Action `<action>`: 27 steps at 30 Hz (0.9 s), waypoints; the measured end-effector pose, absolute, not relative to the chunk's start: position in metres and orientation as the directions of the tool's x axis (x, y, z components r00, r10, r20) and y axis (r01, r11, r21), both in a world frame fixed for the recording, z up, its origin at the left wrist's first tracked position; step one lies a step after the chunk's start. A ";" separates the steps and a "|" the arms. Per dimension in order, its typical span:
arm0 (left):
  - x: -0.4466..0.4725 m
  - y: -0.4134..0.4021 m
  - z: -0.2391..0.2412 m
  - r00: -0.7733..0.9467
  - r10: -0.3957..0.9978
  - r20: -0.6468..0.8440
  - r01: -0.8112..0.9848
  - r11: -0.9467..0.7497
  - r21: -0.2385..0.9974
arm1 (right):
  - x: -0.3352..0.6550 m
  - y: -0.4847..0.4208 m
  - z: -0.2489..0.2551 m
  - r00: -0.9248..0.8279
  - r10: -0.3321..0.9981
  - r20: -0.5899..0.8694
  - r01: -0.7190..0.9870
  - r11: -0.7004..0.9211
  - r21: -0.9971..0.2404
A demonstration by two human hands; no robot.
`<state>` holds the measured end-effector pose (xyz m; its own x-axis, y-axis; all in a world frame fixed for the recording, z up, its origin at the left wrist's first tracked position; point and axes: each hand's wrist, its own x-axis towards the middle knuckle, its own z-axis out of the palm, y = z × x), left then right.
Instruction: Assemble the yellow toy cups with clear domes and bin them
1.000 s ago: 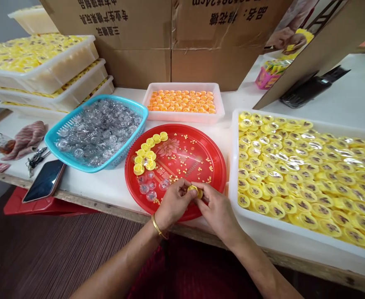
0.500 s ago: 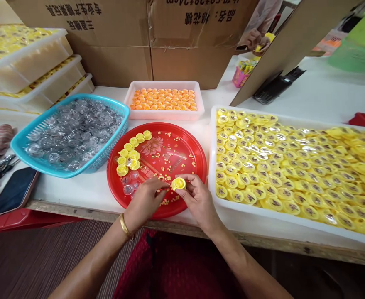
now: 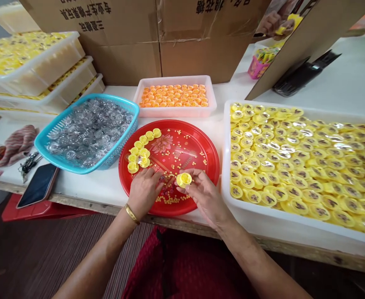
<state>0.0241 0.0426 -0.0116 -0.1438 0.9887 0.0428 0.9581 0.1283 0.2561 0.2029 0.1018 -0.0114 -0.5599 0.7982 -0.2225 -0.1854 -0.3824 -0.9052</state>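
Note:
My right hand (image 3: 205, 193) holds a small round yellow cup (image 3: 184, 180) between thumb and fingers, its open side facing up, above the red tray (image 3: 214, 155). Low over the tray's near left part is my left hand (image 3: 145, 190), with a gold bracelet at the wrist. Its fingers are bent and drawn together, and whatever lies at their tips is hidden. Several yellow cups (image 3: 139, 144) stand in a curved group at the tray's left side. Tiny yellow pellets (image 3: 172, 199) are scattered across the tray, many along its near edge.
A blue basket (image 3: 40, 143) of clear plastic pieces stands left. Behind the tray is a white bin (image 3: 176, 112) of orange cups. A large white bin (image 3: 226, 166) of yellow packed pieces stands right. Stacked bins (image 3: 73, 50), a phone (image 3: 37, 187) and cardboard (image 3: 132, 62) surround this. A co-worker's hands show beyond.
My left hand has moved over the spot where clear plastic pieces lay on the tray, covering them. The right hand still holds the yellow cup. The camera view has shifted left.

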 end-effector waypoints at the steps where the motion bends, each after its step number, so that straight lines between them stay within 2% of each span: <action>1: 0.025 0.043 -0.012 -0.194 0.979 0.067 0.919 0.157 0.363 | 0.202 0.102 -0.010 -0.580 0.782 -0.229 -0.198 -0.408 -0.891; 3: 0.027 0.043 -0.011 -0.299 0.952 0.073 0.745 0.185 0.642 | 0.201 0.101 -0.010 -0.598 0.769 -0.229 -0.211 -0.426 -0.880; 5: 0.029 0.042 -0.010 -0.361 0.932 0.021 0.469 0.162 0.868 | 0.199 0.102 -0.011 -0.594 0.775 -0.217 -0.197 -0.401 -0.895; 8: 0.034 0.041 -0.009 -0.372 0.928 -0.026 0.190 0.104 0.976 | 0.198 0.105 -0.011 -0.598 0.776 -0.203 -0.143 -0.352 -0.925; 10: 0.038 0.041 -0.009 -0.360 0.933 -0.004 0.162 0.066 0.985 | 0.198 0.108 -0.010 -0.600 0.770 -0.214 -0.135 -0.361 -0.923; 12: 0.041 0.040 -0.008 -0.347 0.937 0.044 0.214 0.033 0.976 | 0.201 0.112 -0.007 -0.607 0.758 -0.237 -0.149 -0.402 -0.903; 16: 0.043 0.039 0.000 -0.273 0.943 0.192 0.476 -0.040 0.879 | 0.205 0.116 -0.004 -0.656 0.698 -0.288 -0.151 -0.495 -0.856; 19: 0.040 0.041 0.010 -0.130 0.951 0.279 0.630 -0.138 0.764 | 0.206 0.117 -0.003 -0.691 0.659 -0.296 -0.154 -0.534 -0.832; 22: 0.036 0.045 0.022 0.037 0.958 0.283 0.688 -0.230 0.689 | 0.206 0.118 -0.004 -0.724 0.631 -0.278 -0.143 -0.532 -0.834; 27: 0.032 0.053 0.034 0.202 0.941 0.272 0.744 -0.328 0.582 | 0.203 0.117 -0.005 -0.746 0.613 -0.259 -0.127 -0.513 -0.849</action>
<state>0.0318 0.0528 0.0341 0.2023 0.9408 0.2719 0.7440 -0.3282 0.5821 0.2032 0.1171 -0.0048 -0.7464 0.6132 -0.2586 -0.1269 -0.5126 -0.8492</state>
